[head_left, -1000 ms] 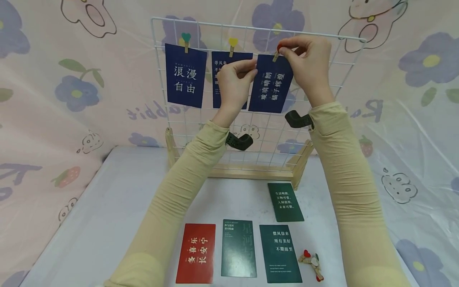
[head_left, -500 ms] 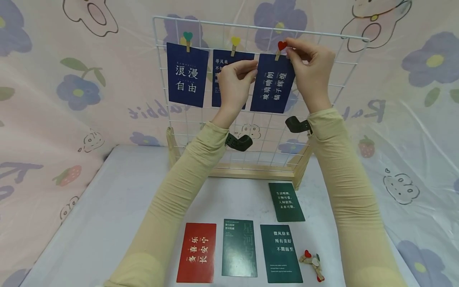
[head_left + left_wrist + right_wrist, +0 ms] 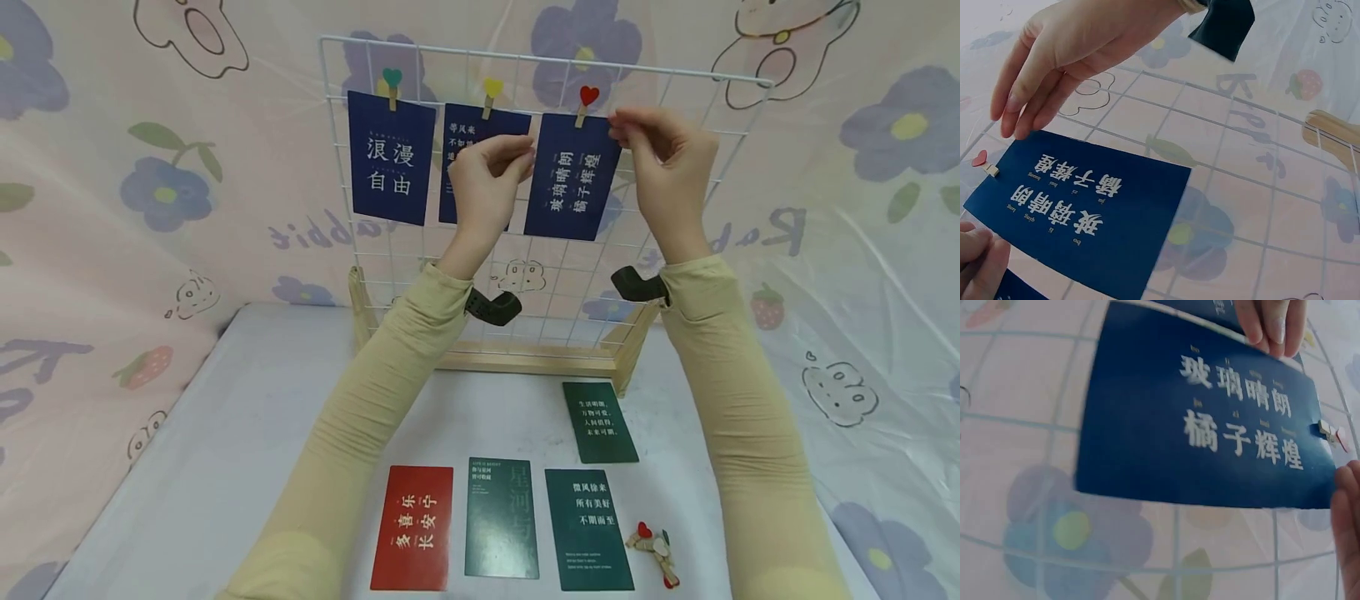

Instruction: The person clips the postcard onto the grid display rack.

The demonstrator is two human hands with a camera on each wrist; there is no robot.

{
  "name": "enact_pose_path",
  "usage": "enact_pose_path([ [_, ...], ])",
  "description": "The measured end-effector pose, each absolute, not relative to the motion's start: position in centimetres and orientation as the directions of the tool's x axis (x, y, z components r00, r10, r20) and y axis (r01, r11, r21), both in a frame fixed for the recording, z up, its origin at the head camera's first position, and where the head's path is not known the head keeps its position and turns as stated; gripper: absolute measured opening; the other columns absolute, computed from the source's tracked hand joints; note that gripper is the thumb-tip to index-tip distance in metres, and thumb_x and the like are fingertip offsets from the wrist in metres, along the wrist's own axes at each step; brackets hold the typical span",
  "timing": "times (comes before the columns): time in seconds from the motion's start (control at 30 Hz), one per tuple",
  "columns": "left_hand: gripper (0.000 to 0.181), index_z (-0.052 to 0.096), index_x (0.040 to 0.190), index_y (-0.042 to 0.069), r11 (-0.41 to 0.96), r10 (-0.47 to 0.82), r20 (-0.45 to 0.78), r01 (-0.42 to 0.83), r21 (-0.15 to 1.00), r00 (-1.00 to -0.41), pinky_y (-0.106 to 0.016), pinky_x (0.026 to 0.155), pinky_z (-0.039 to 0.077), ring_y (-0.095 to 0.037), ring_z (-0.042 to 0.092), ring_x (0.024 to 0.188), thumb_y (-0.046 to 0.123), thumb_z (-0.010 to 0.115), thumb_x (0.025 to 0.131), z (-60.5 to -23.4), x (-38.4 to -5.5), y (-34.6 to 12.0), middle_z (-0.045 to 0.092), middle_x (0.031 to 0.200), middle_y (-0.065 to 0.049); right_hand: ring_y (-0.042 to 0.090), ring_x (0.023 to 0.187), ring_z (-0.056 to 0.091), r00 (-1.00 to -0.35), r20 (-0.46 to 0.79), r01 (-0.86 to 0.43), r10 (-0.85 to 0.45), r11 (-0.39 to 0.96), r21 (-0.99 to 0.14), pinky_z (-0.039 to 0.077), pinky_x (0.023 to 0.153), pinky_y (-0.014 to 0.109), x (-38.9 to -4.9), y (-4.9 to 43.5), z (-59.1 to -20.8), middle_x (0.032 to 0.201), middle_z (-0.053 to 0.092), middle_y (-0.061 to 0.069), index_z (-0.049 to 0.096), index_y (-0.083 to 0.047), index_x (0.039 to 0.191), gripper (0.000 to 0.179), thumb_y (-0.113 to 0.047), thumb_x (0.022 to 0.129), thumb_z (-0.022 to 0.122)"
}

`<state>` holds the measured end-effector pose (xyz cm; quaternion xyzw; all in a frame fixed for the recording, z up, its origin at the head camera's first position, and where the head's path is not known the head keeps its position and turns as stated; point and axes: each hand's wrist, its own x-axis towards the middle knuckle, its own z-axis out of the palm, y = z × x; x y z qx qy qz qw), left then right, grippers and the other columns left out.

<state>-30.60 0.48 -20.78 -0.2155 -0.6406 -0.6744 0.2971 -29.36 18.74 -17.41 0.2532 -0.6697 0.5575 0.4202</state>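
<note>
Blue card (image 3: 573,187): hangs on white wire grid (image 3: 517,57), between both hands; deep blue, bears two lines of white characters turned sideways, tiny lettering alongside.
Red heart clip (image 3: 588,97): pinches card's top edge.
Left hand (image 3: 487,187): at left edge, cannot tell whether grasping.
Right hand (image 3: 675,171): at upper right corner, likewise cannot tell.

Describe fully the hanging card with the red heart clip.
The card is dark blue, seemingly paper, with sideways white characters. A red heart clip holds its top edge to the white grid; it's slightly tilted, rightmost of three. The left hand is at its left edge, the right hand at its upper right corner; grip unclear.
</note>
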Motion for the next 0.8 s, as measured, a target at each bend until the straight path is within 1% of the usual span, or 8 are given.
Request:
enact_pose_path([
  [0.07,0.018,0.071,0.102,-0.004,0.002,-0.121,0.678,0.683,0.731,-0.725,-0.021,0.074,0.055,-0.02,0.069,0.084,-0.002,0.068,0.085,-21.2,-30.4,0.2,0.07,0.097,-0.017,0.017,0.082,0.068,-0.541,0.834,-0.797,0.104,0.254,-0.549,0.054,0.081,0.026,-29.0,19.0,-18.1,0.093,0.071,0.015,0.073,0.005,0.096,0.014,0.006,0.09,0.06],
  [0.17,0.019,0.07,0.103,-0.006,-0.021,-0.098,0.668,0.672,0.74,-0.738,-0.023,0.075,0.056,-0.022,0.069,0.084,-0.004,0.068,0.085,-22.3,-30.1,-0.3,0.07,0.097,-0.018,0.017,0.085,0.068,-0.58,0.812,-0.777,0.064,0.259,-0.574,0.054,0.083,0.027,-28.2,19.4,-19.3,0.097,0.071,0.015,0.071,0.006,0.1,0.017,0.006,0.093,0.056],
  [0.33,0.022,0.068,0.105,-0.009,-0.088,-0.03,0.626,0.626,0.775,-0.779,-0.028,0.076,0.057,-0.025,0.068,0.087,-0.006,0.068,0.083,-24.1,-29.3,-1.0,0.069,0.099,-0.02,0.017,0.087,0.067,-0.618,0.786,-0.75,-0.01,0.309,-0.585,0.053,0.083,0.026,-26.5,19.9,-21.3,0.103,0.069,0.017,0.068,0.009,0.106,0.02,0.006,0.095,0.051],
  [0.4,0.023,0.068,0.105,-0.01,-0.103,-0.008,0.603,0.6,0.793,-0.798,-0.029,0.076,0.057,-0.024,0.069,0.087,-0.007,0.068,0.083,-24.7,-28.9,-1.3,0.069,0.1,-0.02,0.017,0.088,0.067,-0.628,0.777,-0.744,-0.038,0.32,-0.586,0.053,0.083,0.026,-26.1,20.1,-21.9,0.104,0.068,0.019,0.066,0.011,0.107,0.021,0.005,0.096,0.05],
  [0.53,0.024,0.067,0.107,-0.009,-0.097,0.032,0.559,0.554,0.827,-0.828,-0.029,0.076,0.057,-0.023,0.069,0.085,-0.007,0.068,0.083,-25.8,-28.1,-1.8,0.069,0.098,-0.018,0.018,0.092,0.066,-0.667,0.741,-0.721,-0.081,0.322,-0.614,0.052,0.084,0.026,-25.5,20.4,-22.9,0.108,0.066,0.021,0.063,0.012,0.111,0.022,0.003,0.097,0.05],
  [0.63,0.026,0.067,0.11,-0.006,-0.064,0.083,0.52,0.516,0.854,-0.85,-0.028,0.076,0.056,-0.022,0.069,0.085,-0.005,0.068,0.085,-26.5,-27.4,-2.0,0.07,0.098,-0.016,0.021,0.096,0.064,-0.697,0.708,-0.701,-0.114,0.32,-0.638,0.051,0.086,0.027,-25.2,20.7,-23.6,0.11,0.064,0.024,0.061,0.014,0.114,0.023,0.002,0.097,0.05],
  [0.8,0.031,0.065,0.117,-0.003,-0.036,0.184,0.473,0.474,0.88,-0.862,-0.027,0.08,0.055,-0.021,0.068,0.091,0.0,0.069,0.086,-27.7,-26.5,-2.4,0.069,0.104,-0.015,0.024,0.098,0.063,-0.721,0.676,-0.684,-0.156,0.32,-0.656,0.051,0.087,0.026,-24.7,20.9,-24.9,0.112,0.063,0.027,0.059,0.015,0.115,0.024,0.002,0.097,0.049],
])
